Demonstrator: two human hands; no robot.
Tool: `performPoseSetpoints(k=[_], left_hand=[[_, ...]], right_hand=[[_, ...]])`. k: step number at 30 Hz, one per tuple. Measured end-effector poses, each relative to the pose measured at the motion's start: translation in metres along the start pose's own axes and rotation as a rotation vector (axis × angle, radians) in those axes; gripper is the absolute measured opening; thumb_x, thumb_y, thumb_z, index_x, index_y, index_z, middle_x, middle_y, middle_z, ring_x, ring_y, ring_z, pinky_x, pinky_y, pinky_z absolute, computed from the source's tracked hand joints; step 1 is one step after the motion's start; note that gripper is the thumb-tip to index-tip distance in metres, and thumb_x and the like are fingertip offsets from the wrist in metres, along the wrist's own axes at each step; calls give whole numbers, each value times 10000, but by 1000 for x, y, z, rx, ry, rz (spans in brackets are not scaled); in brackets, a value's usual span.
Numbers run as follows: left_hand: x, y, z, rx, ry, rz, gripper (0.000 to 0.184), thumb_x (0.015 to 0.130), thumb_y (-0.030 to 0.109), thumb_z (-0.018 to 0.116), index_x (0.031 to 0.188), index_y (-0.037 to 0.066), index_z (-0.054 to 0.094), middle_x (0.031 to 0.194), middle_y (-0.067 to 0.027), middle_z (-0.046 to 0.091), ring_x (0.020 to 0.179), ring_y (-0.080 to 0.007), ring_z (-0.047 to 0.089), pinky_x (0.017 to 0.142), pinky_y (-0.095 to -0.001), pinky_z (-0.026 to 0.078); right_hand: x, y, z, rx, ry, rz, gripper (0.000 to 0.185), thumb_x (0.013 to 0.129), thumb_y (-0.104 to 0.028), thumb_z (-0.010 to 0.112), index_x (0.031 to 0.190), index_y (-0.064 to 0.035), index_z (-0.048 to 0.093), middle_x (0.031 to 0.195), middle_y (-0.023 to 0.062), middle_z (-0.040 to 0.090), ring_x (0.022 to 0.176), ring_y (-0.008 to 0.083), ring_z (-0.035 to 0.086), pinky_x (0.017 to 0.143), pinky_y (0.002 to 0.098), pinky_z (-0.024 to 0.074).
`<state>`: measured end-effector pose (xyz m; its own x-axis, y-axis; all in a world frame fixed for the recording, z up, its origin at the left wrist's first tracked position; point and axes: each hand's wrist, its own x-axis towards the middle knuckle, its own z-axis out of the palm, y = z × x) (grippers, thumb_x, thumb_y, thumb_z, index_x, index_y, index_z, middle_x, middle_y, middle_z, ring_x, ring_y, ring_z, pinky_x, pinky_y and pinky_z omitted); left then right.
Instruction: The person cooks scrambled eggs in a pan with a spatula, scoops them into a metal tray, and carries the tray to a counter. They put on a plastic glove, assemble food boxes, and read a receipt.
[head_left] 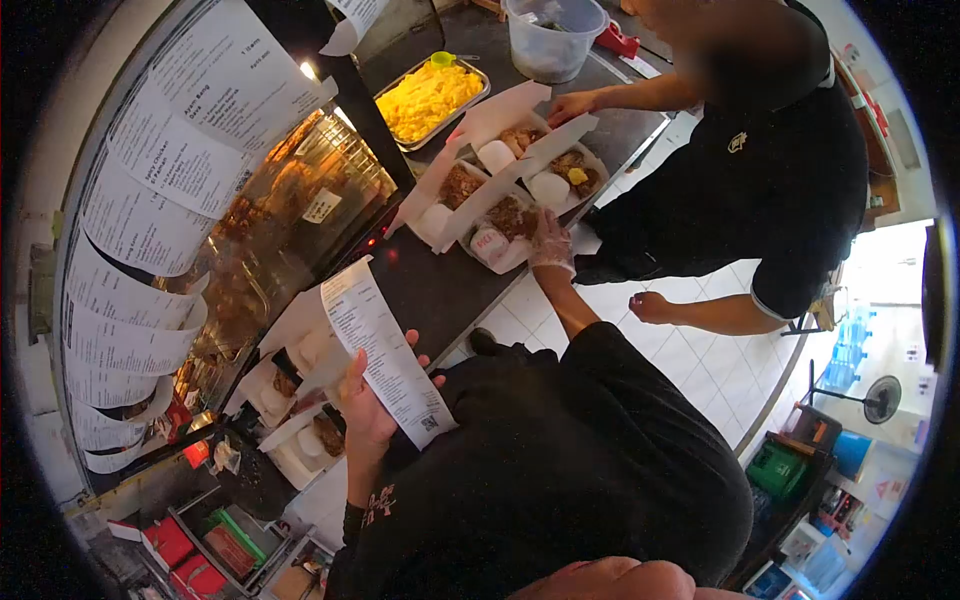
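My left hand [368,405] holds a long printed receipt [385,355], with the thumb on one side and fingertips showing past the other edge. My right hand [551,245], in a clear plastic glove, grips the near edge of an open takeaway box [500,262]. White rice in a printed wrapper and browned food fill that box. Beside it stand several more open boxes with rice and fried food, among them a box with a yellow topping [578,176]. A co-worker's hand [573,106] touches the far box; their other hand [652,307] hangs lower down.
A metal tray of yellow food [428,100] and a clear plastic tub [556,40] stand farther along the dark counter [425,285]. Printed receipts [165,150] hang before a lit food display [300,210]. More filled boxes [300,445] sit at left. The co-worker [740,180] stands close, at right.
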<state>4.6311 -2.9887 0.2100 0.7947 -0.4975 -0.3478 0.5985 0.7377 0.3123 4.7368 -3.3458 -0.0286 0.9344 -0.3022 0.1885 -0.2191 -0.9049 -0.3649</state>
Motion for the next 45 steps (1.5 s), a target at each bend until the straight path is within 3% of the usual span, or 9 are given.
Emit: performPoseSetpoints(k=[11, 16, 23, 26, 30, 32, 36, 43, 45], left_hand=[[5, 1, -2, 45, 132, 5, 623, 998, 467, 453, 1505, 127, 324, 1409, -164, 493, 1112, -350, 611, 956, -689, 448], [2, 10, -2, -2, 178, 19, 622, 994, 461, 455, 1501, 125, 324, 1403, -168, 494, 1119, -355, 602, 959, -692, 442], [4, 19, -2, -30, 177, 77, 628, 990, 453, 465, 1487, 86, 353, 1412, -176, 493, 1128, -344, 591, 983, -652, 454], [6, 20, -5, -50, 213, 98, 617, 992, 445, 461, 1484, 89, 356, 1412, -178, 491, 1118, -343, 592, 980, -650, 457], [8, 19, -8, -71, 260, 100, 620, 991, 451, 455, 1482, 85, 356, 1406, -184, 493, 1111, -341, 593, 976, -647, 462], [8, 17, -9, -56, 283, 100, 631, 988, 459, 456, 1481, 80, 353, 1404, -189, 493, 1115, -342, 593, 973, -647, 466], [11, 14, -9, -74, 292, 114, 645, 985, 462, 459, 1487, 74, 339, 1410, -194, 486, 1117, -344, 592, 972, -648, 467], [17, 9, -10, -92, 332, 67, 646, 991, 475, 455, 1479, 68, 338, 1398, -185, 495, 1113, -338, 594, 959, -656, 474], [17, 8, -9, -86, 344, 52, 641, 992, 488, 462, 1472, 79, 343, 1380, -173, 507, 1106, -333, 597, 940, -663, 485]], right_hand=[[-3, 5, -8, -6, 101, -102, 501, 895, -105, 522, 1394, -63, 506, 1333, 184, 581, 1239, 380, 544, 1093, 462, 383], [-8, 9, -7, 33, 175, -184, 424, 853, -120, 616, 1277, -97, 612, 1219, 110, 656, 1077, 355, 597, 967, 445, 470], [-4, 8, -17, 124, 29, -117, 381, 832, -124, 605, 1211, -124, 630, 1163, 104, 661, 1066, 369, 601, 942, 457, 477], [33, 28, -39, -188, 60, 6, 297, 870, -151, 635, 1164, -123, 668, 1142, 144, 653, 1043, 382, 593, 888, 479, 489], [122, 75, -50, -88, 229, -185, 306, 865, -183, 673, 1160, -103, 688, 1135, 170, 680, 1065, 380, 629, 898, 464, 509], [145, 79, -55, -163, -214, -192, 465, 835, -162, 683, 1293, -116, 619, 1279, 173, 627, 1209, 366, 569, 1028, 423, 464], [165, 43, -79, -357, -616, -58, 656, 815, -80, 637, 1445, -135, 465, 1409, 165, 540, 1317, 338, 491, 1121, 393, 396], [171, 30, -79, -558, -660, -195, 596, 860, -122, 564, 1446, -120, 456, 1448, 165, 503, 1337, 348, 471, 1127, 394, 387], [178, 15, -88, -632, -848, -146, 574, 863, -136, 536, 1431, -94, 467, 1462, 177, 483, 1326, 353, 480, 1129, 397, 380]])
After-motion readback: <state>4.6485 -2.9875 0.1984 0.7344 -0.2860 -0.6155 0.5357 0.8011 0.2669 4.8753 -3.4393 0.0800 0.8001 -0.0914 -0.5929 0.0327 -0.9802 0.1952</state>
